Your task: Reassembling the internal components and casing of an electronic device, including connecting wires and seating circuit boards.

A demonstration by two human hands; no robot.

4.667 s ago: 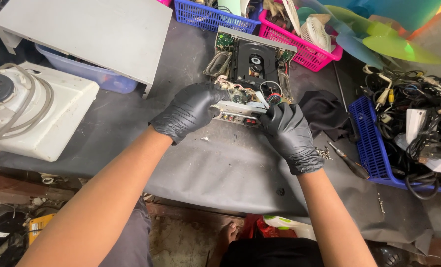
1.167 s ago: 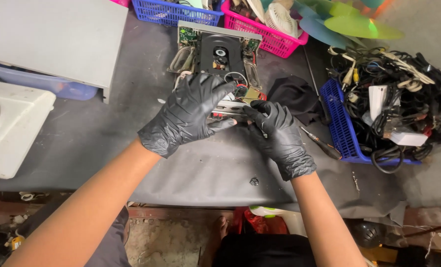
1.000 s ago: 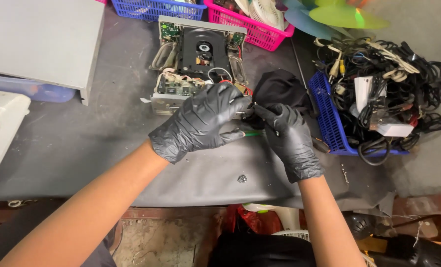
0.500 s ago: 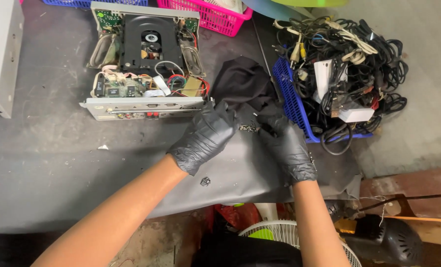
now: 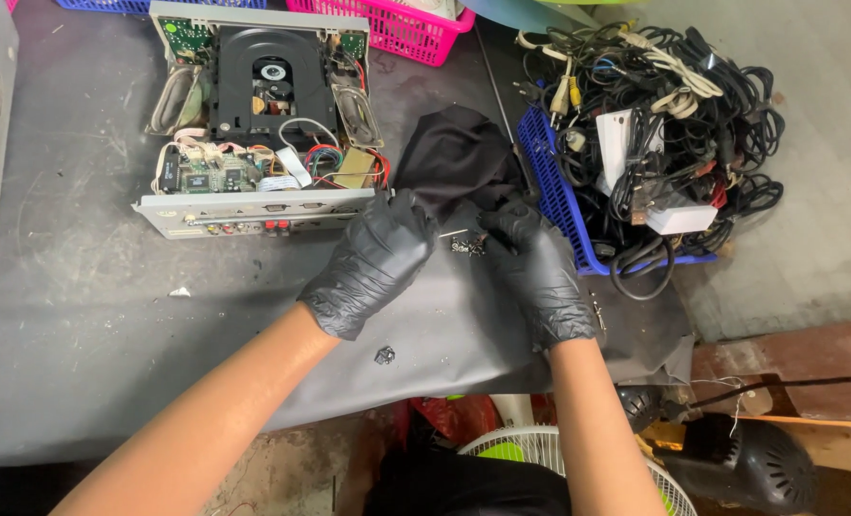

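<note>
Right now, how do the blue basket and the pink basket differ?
The blue basket on the right overflows with tangled black cables; the pink basket at the top edge is mostly cropped, contents unclear. The blue one lies near the right hand; the pink one sits beyond the opened player. Both are plastic lattice.

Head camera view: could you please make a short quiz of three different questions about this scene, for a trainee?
1. True or false: the opened disc player lies to the left of the black cloth.
2. What fills the blue basket on the right? A) cables B) bottles C) books
3. Fill in: both hands wear black ____.

Key:
1. True.
2. A, a tangle of cables.
3. Gloves. The left hand and the right hand meet over some small parts beside the cloth; whether the fingers grip them cannot be told.
</note>
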